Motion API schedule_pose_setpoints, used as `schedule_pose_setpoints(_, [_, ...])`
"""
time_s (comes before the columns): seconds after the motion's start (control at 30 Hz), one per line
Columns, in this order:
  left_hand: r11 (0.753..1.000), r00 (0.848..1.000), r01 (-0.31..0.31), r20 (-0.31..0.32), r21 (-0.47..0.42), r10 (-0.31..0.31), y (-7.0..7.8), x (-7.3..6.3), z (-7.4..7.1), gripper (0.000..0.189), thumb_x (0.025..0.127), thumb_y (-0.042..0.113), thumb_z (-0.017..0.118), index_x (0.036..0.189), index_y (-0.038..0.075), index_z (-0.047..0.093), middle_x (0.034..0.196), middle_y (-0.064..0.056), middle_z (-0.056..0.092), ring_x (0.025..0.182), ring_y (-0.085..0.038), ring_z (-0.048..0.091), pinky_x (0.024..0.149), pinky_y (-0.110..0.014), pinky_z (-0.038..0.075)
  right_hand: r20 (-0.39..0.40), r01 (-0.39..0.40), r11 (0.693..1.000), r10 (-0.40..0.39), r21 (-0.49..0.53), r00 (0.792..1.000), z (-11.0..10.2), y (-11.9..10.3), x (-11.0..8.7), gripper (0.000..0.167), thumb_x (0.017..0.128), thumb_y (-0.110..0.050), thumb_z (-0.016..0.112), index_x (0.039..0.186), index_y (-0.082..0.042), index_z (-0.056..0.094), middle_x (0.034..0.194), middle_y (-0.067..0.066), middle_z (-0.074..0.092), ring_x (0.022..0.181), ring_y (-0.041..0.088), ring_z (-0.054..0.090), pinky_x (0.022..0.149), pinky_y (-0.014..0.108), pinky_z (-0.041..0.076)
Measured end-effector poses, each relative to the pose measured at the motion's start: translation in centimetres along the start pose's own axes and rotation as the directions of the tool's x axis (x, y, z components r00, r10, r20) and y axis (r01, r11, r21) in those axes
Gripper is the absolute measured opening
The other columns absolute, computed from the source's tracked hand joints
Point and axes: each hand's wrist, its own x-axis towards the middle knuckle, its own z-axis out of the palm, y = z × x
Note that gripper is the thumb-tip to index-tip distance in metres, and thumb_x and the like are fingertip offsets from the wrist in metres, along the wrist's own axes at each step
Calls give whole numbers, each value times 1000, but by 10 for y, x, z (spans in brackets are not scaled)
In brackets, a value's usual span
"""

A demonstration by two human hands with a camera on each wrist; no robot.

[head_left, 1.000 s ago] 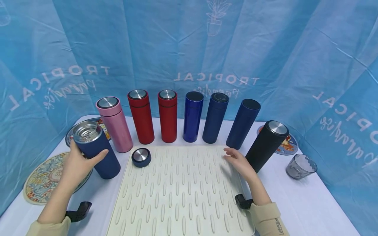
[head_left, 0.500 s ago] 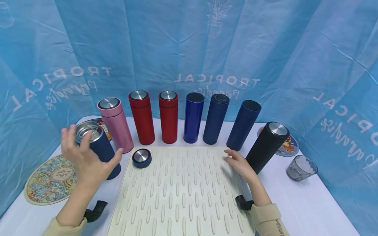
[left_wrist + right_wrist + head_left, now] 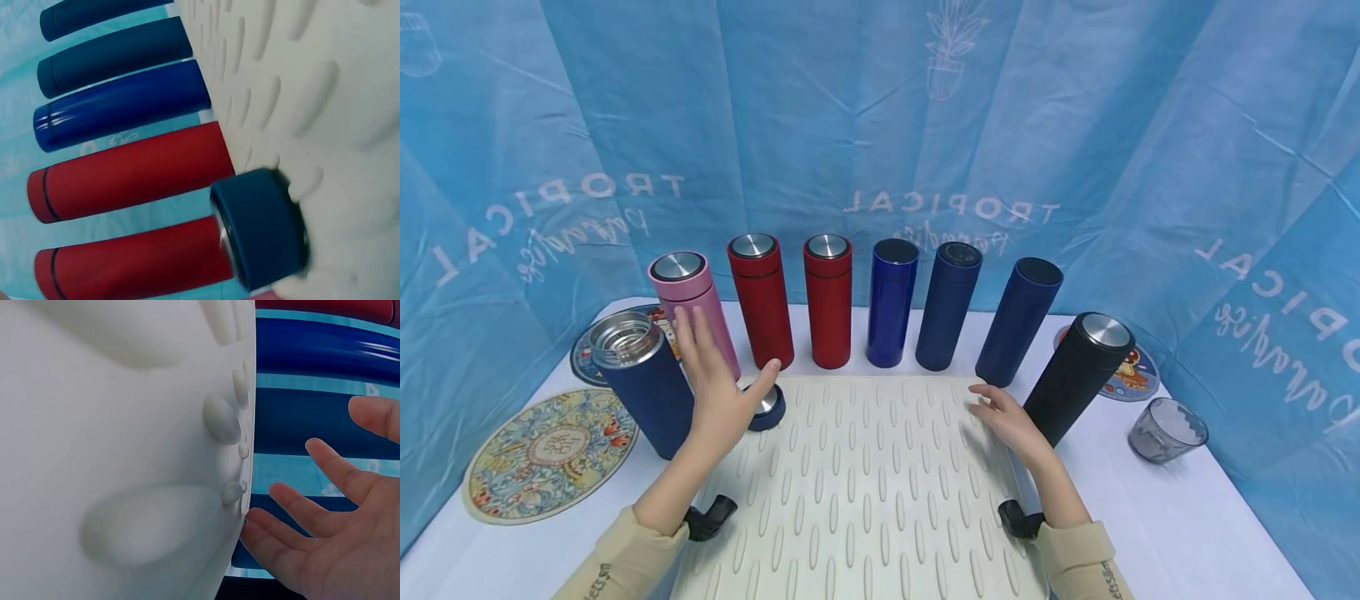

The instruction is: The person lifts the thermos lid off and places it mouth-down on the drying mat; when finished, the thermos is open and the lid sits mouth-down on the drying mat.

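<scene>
My left hand [image 3: 718, 400] has its fingers spread, holding nothing. It partly covers a dark blue flask lid [image 3: 767, 410] with a silver top, which sits at the mat's far left corner; the left wrist view shows the lid [image 3: 262, 228] on its base. Left of that hand stands a dark blue flask [image 3: 647, 396], uncapped, its steel mouth showing. A pink flask [image 3: 681, 279] rises behind the fingers. My right hand [image 3: 1011, 425] rests loosely at the mat's right edge, near a black flask [image 3: 1075, 375]. Its relaxed fingers [image 3: 294, 506] are bare in the right wrist view.
Two red flasks [image 3: 828, 308] and several blue flasks [image 3: 891, 308] stand behind the cream ridged mat [image 3: 865, 500]. A round patterned mat [image 3: 527, 467] lies at left. At right are a clear glass [image 3: 1165, 429] and a small round coaster [image 3: 1131, 375]. A blue curtain [image 3: 880, 117] hangs behind.
The left hand let go of the uncapped dark blue flask, lifted off and moved right toward the lid. The flask stays standing at left. The right hand has not visibly moved.
</scene>
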Motion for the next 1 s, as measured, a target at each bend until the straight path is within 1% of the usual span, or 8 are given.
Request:
schedule_pose_setpoints(0.07, [997,997,69,-30,-16,-70,-3,3,7,103,79,22,69,147,9,-6,152,-11,-14,139,-20,-15,107,-62,5,0,-5,1000,5,5,1000,0,0,-1,46,94,-21,50,135,-4,40,148,21,23,136,41,18,106,57,22])
schedule_pose_setpoints(0.17, [985,982,169,-81,-29,-171,-7,8,16,104,80,27,68,147,10,-10,152,-9,-17,138,-18,-17,108,-60,1,1,-9,1000,9,12,1000,1,0,-2,46,94,-21,49,135,-5,40,150,21,18,137,41,13,106,58,20])
schedule_pose_setpoints(0.3, [962,952,270,-140,-42,-274,-15,15,24,108,80,30,69,146,13,-14,151,-8,-19,138,-16,-19,110,-54,-4,18,-9,1000,9,12,1000,2,-2,-4,47,94,-21,49,137,-5,38,151,21,15,137,42,11,106,59,19])
schedule_pose_setpoints(0.43, [942,918,335,-214,-33,-334,-26,22,31,112,78,26,72,146,11,-16,151,-9,-19,138,-16,-20,112,-45,-7,27,-6,1000,6,4,1000,2,-4,-5,48,94,-23,49,137,-4,37,151,22,14,137,43,10,106,59,19])
schedule_pose_setpoints(0.6, [896,851,440,-291,-60,-437,-37,32,37,111,78,28,72,146,13,-15,153,-6,-12,140,-17,-10,113,-42,1,19,-2,1000,2,-8,1000,0,-5,-4,47,95,-23,49,137,-5,38,151,22,14,137,43,13,106,58,20])
schedule_pose_setpoints(0.73, [840,786,532,-306,-108,-537,-43,37,41,111,78,31,72,146,19,-15,153,-4,-4,141,-20,-1,113,-45,9,18,4,1000,-4,-6,1000,-1,-3,-3,46,94,-22,49,136,-5,40,151,21,16,136,42,17,105,57,23])
schedule_pose_setpoints(0.8, [817,760,563,-312,-123,-571,-47,39,43,111,78,32,72,146,21,-15,153,-4,-1,141,-22,2,113,-47,11,19,6,1000,-6,-6,1000,-1,-1,-3,45,94,-22,49,136,-5,40,150,21,17,136,42,18,105,57,24])
schedule_pose_setpoints(1.0, [777,705,613,-346,-141,-619,-61,43,45,106,79,34,70,147,22,-11,154,-2,4,140,-19,8,113,-44,11,23,7,1000,-7,-4,1000,1,-3,-3,46,94,-22,50,135,-5,41,150,20,20,137,41,18,106,55,24])
